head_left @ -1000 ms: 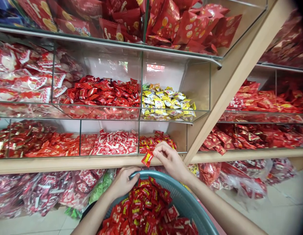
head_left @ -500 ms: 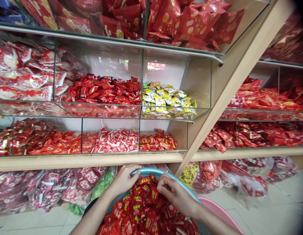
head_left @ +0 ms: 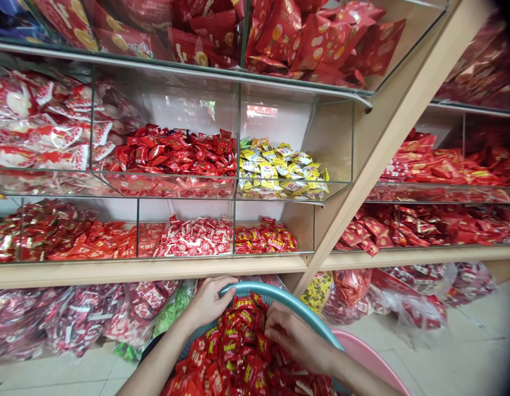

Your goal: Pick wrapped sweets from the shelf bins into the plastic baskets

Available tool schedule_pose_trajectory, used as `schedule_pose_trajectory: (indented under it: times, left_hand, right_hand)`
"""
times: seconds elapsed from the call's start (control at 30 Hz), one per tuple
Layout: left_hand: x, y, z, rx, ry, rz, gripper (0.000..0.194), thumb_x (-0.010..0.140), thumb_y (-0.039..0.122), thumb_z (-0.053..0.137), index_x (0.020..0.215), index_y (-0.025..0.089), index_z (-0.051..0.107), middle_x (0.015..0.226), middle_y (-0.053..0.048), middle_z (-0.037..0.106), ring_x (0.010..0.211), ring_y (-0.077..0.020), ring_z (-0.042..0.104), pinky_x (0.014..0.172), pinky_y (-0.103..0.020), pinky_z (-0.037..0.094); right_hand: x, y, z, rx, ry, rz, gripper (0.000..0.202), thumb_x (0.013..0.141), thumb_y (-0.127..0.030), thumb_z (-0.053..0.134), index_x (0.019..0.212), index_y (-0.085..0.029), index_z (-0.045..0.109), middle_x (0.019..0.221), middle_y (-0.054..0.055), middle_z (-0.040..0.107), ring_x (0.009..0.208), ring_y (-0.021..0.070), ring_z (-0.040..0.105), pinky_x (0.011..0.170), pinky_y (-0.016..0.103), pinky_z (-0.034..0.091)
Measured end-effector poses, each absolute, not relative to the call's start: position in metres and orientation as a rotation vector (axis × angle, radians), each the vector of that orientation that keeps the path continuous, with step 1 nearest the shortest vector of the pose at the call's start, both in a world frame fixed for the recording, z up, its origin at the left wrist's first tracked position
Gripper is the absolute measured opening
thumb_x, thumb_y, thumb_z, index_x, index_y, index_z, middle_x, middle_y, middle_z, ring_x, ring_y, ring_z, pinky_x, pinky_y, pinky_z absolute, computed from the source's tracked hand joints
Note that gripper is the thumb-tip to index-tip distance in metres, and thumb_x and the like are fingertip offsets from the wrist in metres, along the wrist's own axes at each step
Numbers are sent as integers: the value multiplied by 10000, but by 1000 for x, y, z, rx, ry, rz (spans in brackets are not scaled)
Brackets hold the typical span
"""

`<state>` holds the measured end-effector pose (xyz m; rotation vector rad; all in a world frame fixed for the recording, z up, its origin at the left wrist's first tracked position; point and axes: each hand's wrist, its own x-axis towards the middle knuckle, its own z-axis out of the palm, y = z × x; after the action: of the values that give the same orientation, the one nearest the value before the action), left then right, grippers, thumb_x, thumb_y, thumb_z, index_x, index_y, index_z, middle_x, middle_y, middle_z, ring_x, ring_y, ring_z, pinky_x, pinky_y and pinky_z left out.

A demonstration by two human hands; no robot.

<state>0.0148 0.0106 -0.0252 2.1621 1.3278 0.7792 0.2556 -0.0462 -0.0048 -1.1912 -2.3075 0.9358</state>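
A blue plastic basket [head_left: 290, 300] stands low in front of me, heaped with red candies in wrappers [head_left: 238, 344], several of them with yellow lettering. My left hand [head_left: 209, 303] grips its far left rim, thumb on the inner side and fingers over the outside. Over the candies at the basket's right side is my right hand [head_left: 288, 330], its fingers curled down against the wrappers. Whether a candy sits within those fingers is hidden.
A wooden shelf unit [head_left: 155, 268] with glass-fronted bins faces me. Its bins hold red candies [head_left: 172, 154], yellow-white candies [head_left: 275, 168] and red-white candies [head_left: 197, 236]. Plastic bags of candy [head_left: 79, 316] lie underneath on the tiled floor. A pink basin [head_left: 368, 357] sits beside the blue basket.
My right hand has shifted slightly lower over the candies, with its fingers still curled. My left hand stays on the basket rim. The view has turned very slightly.
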Motion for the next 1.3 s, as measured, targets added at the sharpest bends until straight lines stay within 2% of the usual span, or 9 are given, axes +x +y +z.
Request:
schedule_pose_trajectory:
  times: [0.3,0.43,0.6,0.7,0.87,1.07,1.17,1.3]
  left_hand:
    - [15,9,-21,2148,1327,781,299,877,362,451,1049,227,656,1039,-13,693,851,-170,638,617,-205,474]
    - [16,9,-18,2124,1310,774,307,879,360,444,1060,226,653,1046,-17,690,825,-162,640,552,-184,457]
    - [17,10,-19,2127,1300,779,300,877,351,450,1057,226,654,1024,-14,697,767,-152,641,546,-181,455]
    - [17,11,-19,2120,1279,794,287,877,339,450,1040,230,660,1001,-9,705,787,-151,644,541,-172,453]
    - [16,10,-18,2127,1294,821,276,869,337,465,1027,241,670,1007,-5,706,831,-163,642,628,-189,483]
    - [15,12,-21,2140,1287,830,267,871,327,470,1025,241,670,1020,-7,704,893,-172,642,728,-213,487]
    - [15,13,-22,2139,1283,825,264,871,326,471,1023,241,670,1018,-7,704,888,-171,644,743,-219,486]
    - [15,13,-22,2140,1292,816,264,872,323,468,1017,238,671,1013,-9,705,870,-169,646,768,-226,482]
  right_hand:
    - [252,-47,-5,-1194,-2342,836,120,850,-197,540,767,-199,627,861,2,582,835,140,546,748,260,410]
    - [251,-45,1,-1168,-2365,761,164,871,-281,528,800,-212,659,862,9,592,844,147,546,750,260,411]
    - [251,-15,36,-1088,-2316,574,232,883,-354,498,820,-203,663,846,29,570,832,152,529,737,262,415]
    - [252,20,59,-1088,-2274,375,203,880,-325,510,818,-200,657,856,33,566,828,152,523,738,271,410]
    - [248,79,77,-1300,-2348,104,118,832,-243,577,844,-176,674,890,63,584,877,181,527,770,289,406]
    - [232,96,81,-1391,-2509,115,100,773,-255,640,744,-181,700,838,63,634,810,176,557,688,259,388]
    - [226,97,80,-1410,-2550,140,55,733,-192,655,697,-183,695,793,56,656,786,180,568,650,253,371]
    - [226,100,78,-1390,-2540,175,124,732,-113,600,644,-164,670,742,66,666,741,175,576,630,249,357]
